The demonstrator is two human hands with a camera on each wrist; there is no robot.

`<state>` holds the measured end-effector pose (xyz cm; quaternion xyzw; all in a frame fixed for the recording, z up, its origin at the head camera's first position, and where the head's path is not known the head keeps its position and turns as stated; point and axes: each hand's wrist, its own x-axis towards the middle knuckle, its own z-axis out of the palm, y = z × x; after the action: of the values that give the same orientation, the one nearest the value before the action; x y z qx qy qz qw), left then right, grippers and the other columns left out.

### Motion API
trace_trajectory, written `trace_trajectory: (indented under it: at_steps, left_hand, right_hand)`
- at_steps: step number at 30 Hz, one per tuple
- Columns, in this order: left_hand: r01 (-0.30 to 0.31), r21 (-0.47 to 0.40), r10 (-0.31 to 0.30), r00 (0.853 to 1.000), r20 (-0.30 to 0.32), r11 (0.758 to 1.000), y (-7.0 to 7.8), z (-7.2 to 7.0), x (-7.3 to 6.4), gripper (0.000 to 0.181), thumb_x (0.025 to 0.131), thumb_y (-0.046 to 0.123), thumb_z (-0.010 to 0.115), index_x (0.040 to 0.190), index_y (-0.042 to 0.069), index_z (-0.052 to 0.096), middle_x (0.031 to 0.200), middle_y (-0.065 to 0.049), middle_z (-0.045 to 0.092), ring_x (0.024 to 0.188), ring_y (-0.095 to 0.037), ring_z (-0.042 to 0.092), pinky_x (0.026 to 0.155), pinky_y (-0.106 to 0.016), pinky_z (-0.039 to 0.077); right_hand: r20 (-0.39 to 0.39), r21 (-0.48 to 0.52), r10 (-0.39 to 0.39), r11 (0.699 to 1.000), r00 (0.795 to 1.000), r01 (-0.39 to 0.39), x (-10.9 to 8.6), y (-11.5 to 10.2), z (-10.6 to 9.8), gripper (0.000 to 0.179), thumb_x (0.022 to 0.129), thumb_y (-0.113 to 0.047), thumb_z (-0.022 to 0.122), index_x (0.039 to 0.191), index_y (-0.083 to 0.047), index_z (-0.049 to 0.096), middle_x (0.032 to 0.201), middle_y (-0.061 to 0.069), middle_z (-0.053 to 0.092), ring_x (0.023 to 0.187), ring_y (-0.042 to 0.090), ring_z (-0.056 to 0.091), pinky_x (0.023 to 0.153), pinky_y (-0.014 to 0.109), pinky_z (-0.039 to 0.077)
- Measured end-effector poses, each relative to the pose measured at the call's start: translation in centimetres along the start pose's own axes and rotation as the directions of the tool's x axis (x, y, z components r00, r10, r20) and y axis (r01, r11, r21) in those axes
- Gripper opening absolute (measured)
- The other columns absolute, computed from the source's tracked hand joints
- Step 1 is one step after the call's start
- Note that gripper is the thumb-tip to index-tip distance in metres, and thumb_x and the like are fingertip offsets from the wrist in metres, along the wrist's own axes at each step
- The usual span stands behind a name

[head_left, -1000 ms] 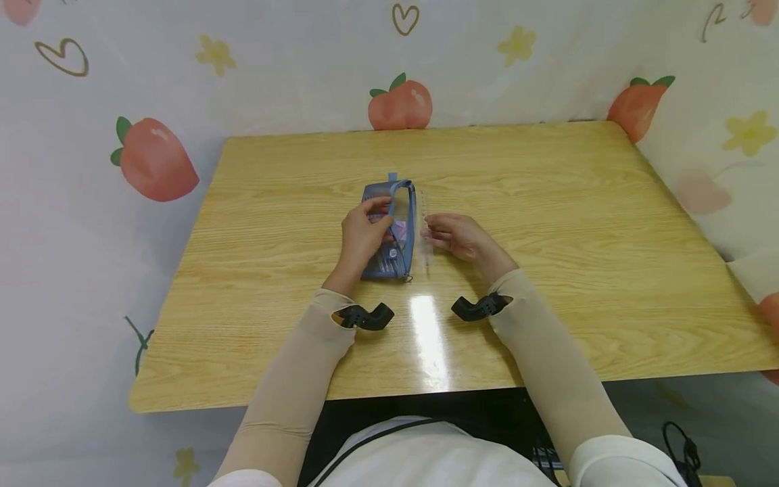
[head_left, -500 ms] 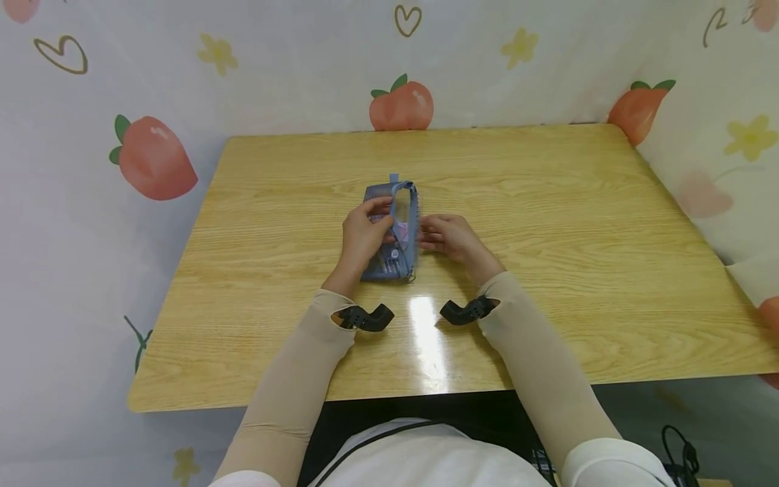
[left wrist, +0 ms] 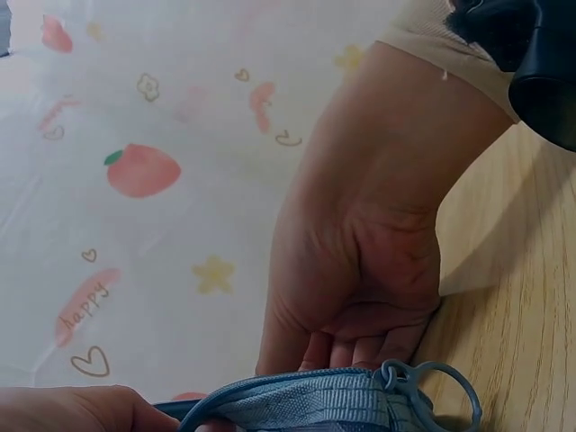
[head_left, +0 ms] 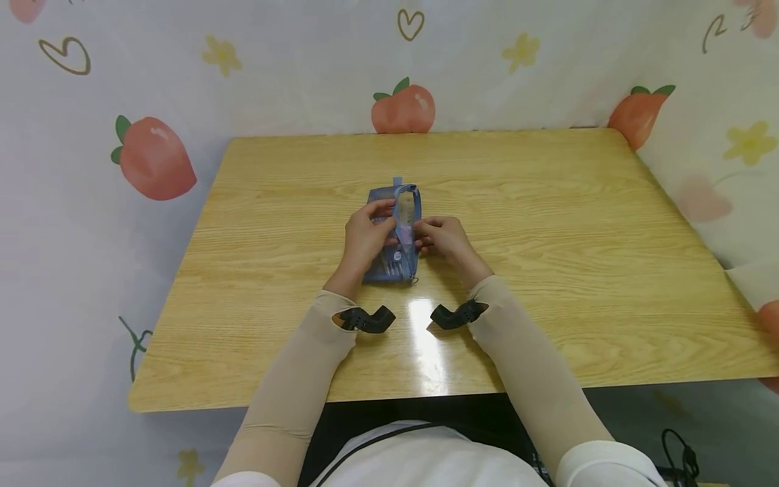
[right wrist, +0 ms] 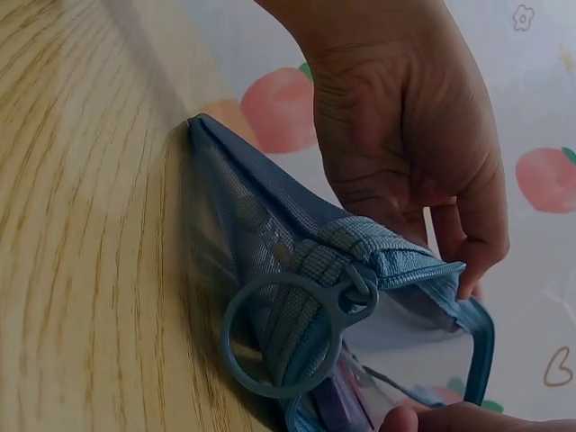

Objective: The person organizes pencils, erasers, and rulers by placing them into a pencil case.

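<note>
A blue mesh pencil case [head_left: 389, 264] with an unzipped top lies at the table's middle; its ring zipper pull [right wrist: 279, 337] shows at the near end. My left hand [head_left: 363, 233] holds the left rim of the opening, with thumb and fingers on either side of the fabric. My right hand [head_left: 447, 237] pinches the right rim, and its fingertips are partly hidden behind the fabric in the left wrist view. Inside the case, a pinkish-lilac item [head_left: 404, 235] shows through the opening. The clear, ruler-like strip cannot be made out now.
The wooden table [head_left: 548, 270] reaches widely to both sides, with its front edge close to the body. A white cloth with peach prints [head_left: 304, 81] hangs behind it. A black camera sits on each wrist.
My right hand has moved left from the clear strip beside the case to the case's right rim. The opening's right side has shifted slightly. My left hand has kept its hold.
</note>
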<state>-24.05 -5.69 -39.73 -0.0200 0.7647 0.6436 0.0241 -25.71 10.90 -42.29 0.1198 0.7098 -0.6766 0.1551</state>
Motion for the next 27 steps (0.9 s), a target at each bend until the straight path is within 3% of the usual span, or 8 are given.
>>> trace_trajectory:
  at_steps: [7,17,27]
  left_hand:
    - [0.006,-0.004,-0.006,1.000,0.011,1.000,-0.1,0.1,0.0,0.039,0.089,0.002,0.061,0.127,0.010,0.065,0.119,-0.012,0.065,0.095,-0.025,0.069,0.062,-0.025,0.063]
    - [-0.004,-0.009,0.004,1.000,0.006,1.000,-0.1,0.3,0.0,0.039,0.089,0.002,0.062,0.126,0.010,0.066,0.116,-0.011,0.066,0.092,-0.024,0.070,0.062,-0.025,0.063]
    - [-0.011,-0.038,0.010,1.000,-0.012,0.999,0.2,0.4,0.1,0.040,0.088,-0.001,0.062,0.127,0.009,0.066,0.117,-0.013,0.066,0.095,-0.032,0.069,0.060,-0.023,0.063]
  right_hand:
    - [-0.047,-0.011,-0.017,1.000,0.999,0.017,0.0,0.0,0.5,0.035,0.096,-0.017,0.063,0.122,0.005,0.063,0.101,0.010,0.068,0.059,0.007,0.064,0.052,0.017,0.055]
    - [-0.046,0.041,-0.059,0.997,0.997,0.061,-0.4,0.3,0.4,0.033,0.096,-0.016,0.063,0.120,0.006,0.063,0.088,0.005,0.068,0.060,0.008,0.067,0.056,0.019,0.059]
    - [-0.033,0.057,-0.064,0.996,0.997,0.066,-0.9,0.3,-0.4,0.034,0.098,-0.018,0.059,0.123,0.005,0.060,0.092,0.007,0.068,0.061,0.009,0.067,0.056,0.020,0.059]
